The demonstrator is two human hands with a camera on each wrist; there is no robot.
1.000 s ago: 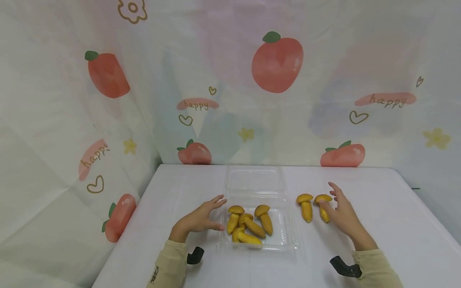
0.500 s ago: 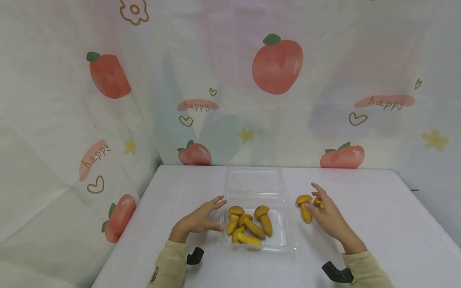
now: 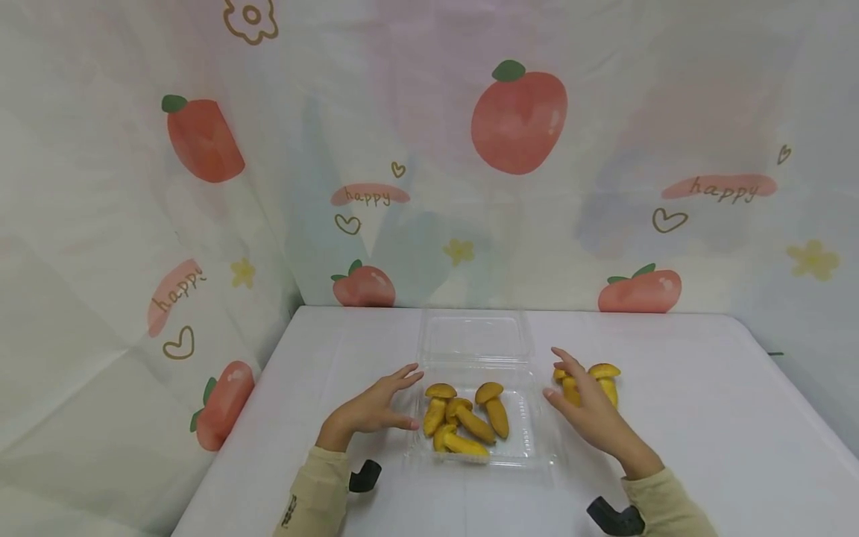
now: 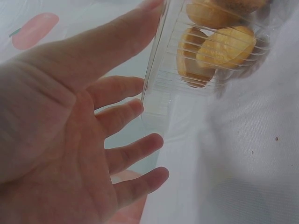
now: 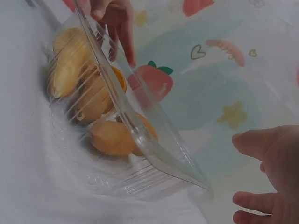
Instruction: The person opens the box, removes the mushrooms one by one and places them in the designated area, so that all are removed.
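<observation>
A clear plastic clamshell box [image 3: 522, 436] lies on the table with its lid [image 3: 475, 335] folded back. Inside it are several yellow-brown mushrooms [image 3: 495, 412], some overlapping. At the box's left side is my left hand [image 3: 372, 409], fingers spread and thumb apart; in the left wrist view its fingertips [image 4: 135, 106] reach the box's edge. My right hand [image 3: 599, 421] hovers beside the right side of the box, fingers extended, holding nothing. Behind it on the table, one mushroom [image 3: 570, 389] is partly covered by the hand, and another mushroom [image 3: 606, 373] stands out to its right.
The white-covered table [image 3: 711, 447] meets a patterned curtain [image 3: 416, 89] along its back edge and left side. Black curved pieces [image 3: 365, 476] stick out at both wrists beside the sleeves [image 3: 312, 492].
My right hand has moved left, from over the rightmost loose mushroom, past the other one, toward the box. Both loose mushrooms stay in place. The left hand has not visibly moved.
</observation>
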